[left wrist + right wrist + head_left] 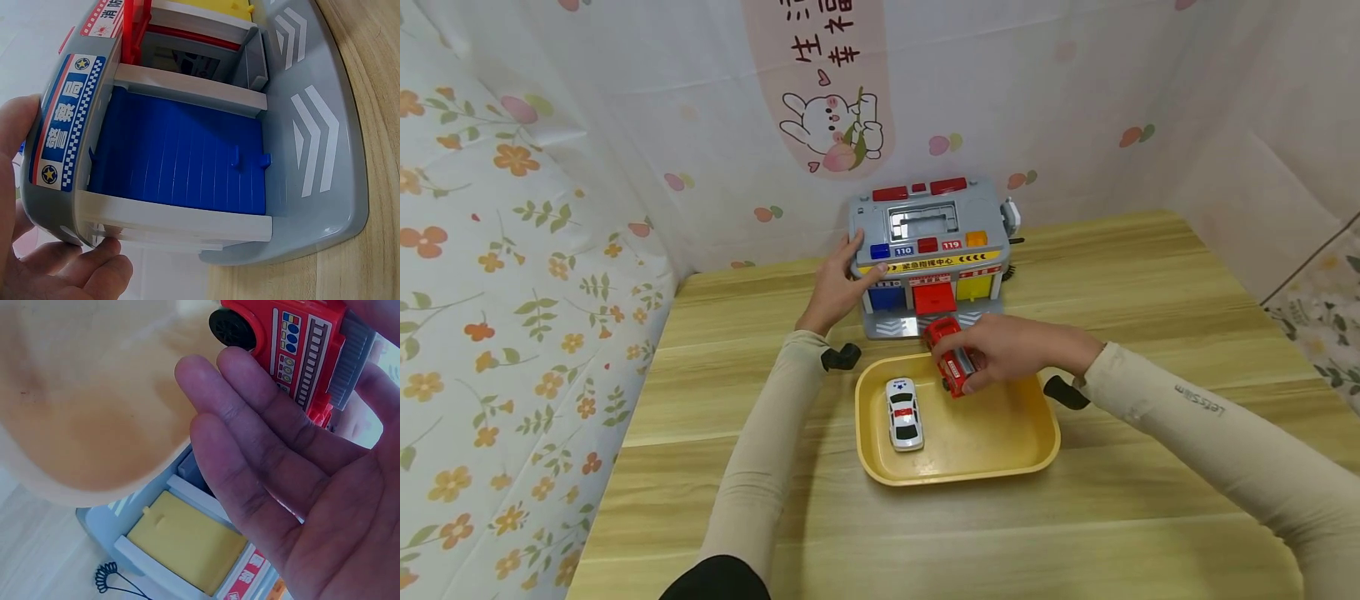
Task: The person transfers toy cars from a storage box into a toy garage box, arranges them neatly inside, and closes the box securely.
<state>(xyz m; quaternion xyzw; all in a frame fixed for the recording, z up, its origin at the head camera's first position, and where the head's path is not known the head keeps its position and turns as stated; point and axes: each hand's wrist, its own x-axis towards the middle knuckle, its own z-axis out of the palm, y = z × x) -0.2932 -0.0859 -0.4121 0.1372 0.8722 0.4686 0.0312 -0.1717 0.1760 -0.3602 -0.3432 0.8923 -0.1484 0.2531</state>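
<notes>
A grey toy station (925, 250) with blue, red and yellow doors stands at the back of the table. My left hand (837, 287) holds its left end; in the left wrist view the fingers of that hand (59, 250) curl round the edge beside the closed blue door (181, 153). The red door (934, 298) in the middle is raised. My right hand (1011, 346) pinches a red toy fire truck (953, 362) over the tray's back rim, in front of the station. In the right wrist view the truck (300, 350) shows beyond the outstretched fingers (250, 437).
A yellow tray (985, 479) stands in front of the station, with a white toy police car (904, 415) in its left part. A black coiled cord (106, 578) lies by the station's yellow-door side. Printed cloth (700, 125) hangs behind the table.
</notes>
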